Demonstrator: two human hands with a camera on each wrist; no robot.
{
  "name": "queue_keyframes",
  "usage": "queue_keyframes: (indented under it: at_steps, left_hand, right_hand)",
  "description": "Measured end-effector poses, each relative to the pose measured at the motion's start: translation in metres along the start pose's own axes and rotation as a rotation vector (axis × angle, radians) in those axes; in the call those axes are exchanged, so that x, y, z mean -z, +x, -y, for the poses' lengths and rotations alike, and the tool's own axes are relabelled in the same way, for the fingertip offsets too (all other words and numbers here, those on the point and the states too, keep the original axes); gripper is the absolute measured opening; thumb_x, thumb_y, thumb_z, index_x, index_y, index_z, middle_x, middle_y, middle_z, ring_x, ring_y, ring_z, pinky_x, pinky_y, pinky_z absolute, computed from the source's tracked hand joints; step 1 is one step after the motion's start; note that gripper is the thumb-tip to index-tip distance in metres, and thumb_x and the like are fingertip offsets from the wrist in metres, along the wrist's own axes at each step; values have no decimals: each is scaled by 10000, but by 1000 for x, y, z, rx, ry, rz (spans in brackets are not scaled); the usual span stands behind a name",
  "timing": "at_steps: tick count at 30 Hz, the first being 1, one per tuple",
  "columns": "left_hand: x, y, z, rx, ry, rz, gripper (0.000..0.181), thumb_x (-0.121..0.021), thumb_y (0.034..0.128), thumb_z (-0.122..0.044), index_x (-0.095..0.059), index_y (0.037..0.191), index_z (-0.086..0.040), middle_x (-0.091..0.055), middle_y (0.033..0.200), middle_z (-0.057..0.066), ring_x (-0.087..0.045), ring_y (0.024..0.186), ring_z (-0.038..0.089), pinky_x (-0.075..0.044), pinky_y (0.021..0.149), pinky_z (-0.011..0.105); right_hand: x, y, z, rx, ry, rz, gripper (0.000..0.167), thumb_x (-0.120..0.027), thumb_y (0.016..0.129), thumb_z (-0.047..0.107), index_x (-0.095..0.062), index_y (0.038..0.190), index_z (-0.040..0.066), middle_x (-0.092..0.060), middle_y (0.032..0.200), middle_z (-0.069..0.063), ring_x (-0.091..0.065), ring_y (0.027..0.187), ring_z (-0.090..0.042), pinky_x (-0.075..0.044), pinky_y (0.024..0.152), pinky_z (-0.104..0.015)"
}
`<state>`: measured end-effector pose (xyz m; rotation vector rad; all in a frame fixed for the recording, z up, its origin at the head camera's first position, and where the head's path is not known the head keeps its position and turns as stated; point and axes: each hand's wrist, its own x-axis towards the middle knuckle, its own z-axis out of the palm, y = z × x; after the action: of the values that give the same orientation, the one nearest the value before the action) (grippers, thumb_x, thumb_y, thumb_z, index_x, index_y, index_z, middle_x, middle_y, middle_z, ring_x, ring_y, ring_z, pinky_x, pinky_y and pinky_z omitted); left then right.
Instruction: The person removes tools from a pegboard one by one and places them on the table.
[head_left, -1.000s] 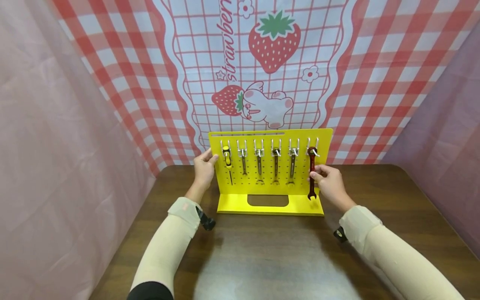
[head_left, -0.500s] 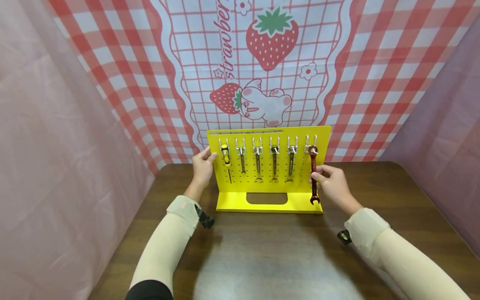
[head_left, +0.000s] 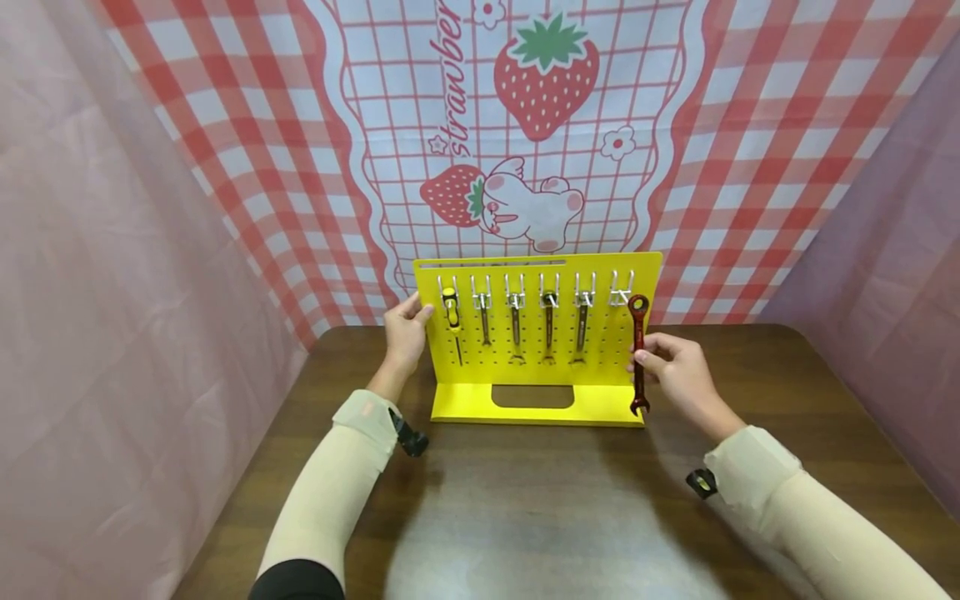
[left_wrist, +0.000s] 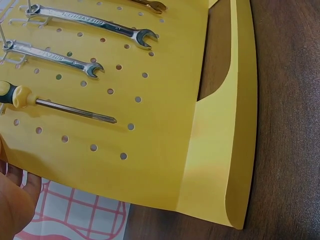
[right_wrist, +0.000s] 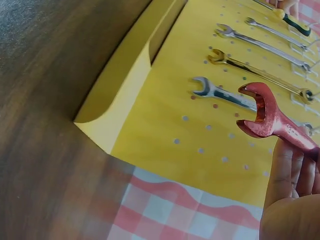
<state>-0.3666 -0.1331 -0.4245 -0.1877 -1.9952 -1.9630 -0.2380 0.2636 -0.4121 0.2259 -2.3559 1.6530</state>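
Note:
My right hand [head_left: 678,371] pinches a red combination wrench [head_left: 638,354] by its shaft, in front of the right edge of a yellow pegboard stand [head_left: 540,333]. The wrench hangs upright with its ring end up, off to the right of the rightmost hook [head_left: 621,289]. In the right wrist view its open jaw end [right_wrist: 265,110] faces the board. My left hand [head_left: 407,337] grips the board's left edge between thumb and fingers; in the left wrist view only part of that hand [left_wrist: 17,205] shows at the lower left corner.
A yellow-and-black screwdriver [head_left: 452,312] and several wrenches [head_left: 550,325] hang on the board's other hooks. The stand's base [head_left: 465,404] rests on a brown wooden table [head_left: 525,500]. Behind hangs a strawberry-print checked cloth [head_left: 540,183], with pink curtains [head_left: 150,292] at the sides.
The red wrench has come off the rightmost hook and moved right and toward me with my right hand. My left hand has stayed at the board's left edge.

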Motion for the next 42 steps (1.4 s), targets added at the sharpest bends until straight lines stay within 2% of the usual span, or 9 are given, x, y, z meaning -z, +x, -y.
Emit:
queue_keyframes:
  at_steps: [8, 13, 17, 22, 28, 32, 37, 42]
  left_hand:
    - [0, -2, 0, 1, 5, -12, 349, -627, 997, -47, -637, 1346, -49, -700, 1192, 188, -677, 1037, 245, -560, 890, 337]
    - [-1, 1, 0, -6, 1, -13, 349, -629, 999, -55, -639, 1348, -55, -703, 1184, 187, -680, 1029, 250, -560, 893, 344]
    - [-2, 2, -1, -15, -9, -6, 345, -625, 1000, -53, -638, 1345, -50, -693, 1210, 187, -673, 1064, 263, -549, 923, 365]
    - [-2, 2, -1, -17, -8, -3, 344, -630, 994, -43, -639, 1338, -40, -688, 1214, 203, -669, 1062, 277, -546, 929, 400]
    - [-1, 1, 0, -3, 0, -14, 346, -640, 990, -50, -642, 1335, -40, -694, 1203, 198, -676, 1038, 254, -555, 909, 373]
    - [-1, 1, 0, -3, 2, -12, 350, -637, 994, -58, -638, 1343, -45, -696, 1201, 191, -678, 1043, 257, -561, 895, 349]
    - [-1, 1, 1, 3, 3, -9, 353, -632, 999, -66, -632, 1352, -56, -696, 1205, 185, -680, 1047, 265, -563, 890, 345]
    - [-2, 0, 0, 6, 4, -11, 360, -630, 1000, -66, -623, 1359, -49, -694, 1203, 195, -675, 1056, 274, -555, 909, 374]
  right_hand:
    - [11, -4, 8, 20, 31, -28, 224, -593, 1022, 76, -637, 1037, -143, -713, 804, -67, -697, 698, -146, -559, 610, -239]
    - [22, 0, 7, 19, 36, -64, 188, -583, 1029, 87, -644, 1040, -90, -712, 821, 13, -709, 719, -110, -552, 611, -229]
    - [30, 3, 3, -4, 16, -88, 163, -577, 1033, 94, -649, 1037, -53, -712, 844, 24, -712, 752, -92, -546, 643, -214]
    - [40, 8, -8, -72, -14, -111, 200, -578, 1037, 124, -642, 1057, -64, -702, 827, 64, -705, 748, -69, -515, 643, -207]
    - [49, 14, -27, -169, -37, -77, 283, -553, 1043, 97, -595, 1161, -156, -685, 805, 83, -700, 728, -62, -559, 631, -205]
    - [53, 19, -39, -225, -47, -43, 322, -530, 1041, 60, -556, 1211, -212, -693, 842, 13, -701, 735, -83, -579, 654, -219]
    - [56, 23, -57, -287, -54, 34, 351, -521, 1044, 58, -525, 1248, -229, -707, 896, -92, -715, 779, -150, -595, 678, -265]
    - [57, 25, -70, -321, -101, 91, 359, -520, 1044, 76, -544, 1249, -218, -712, 893, -125, -680, 763, -118, -597, 691, -321]
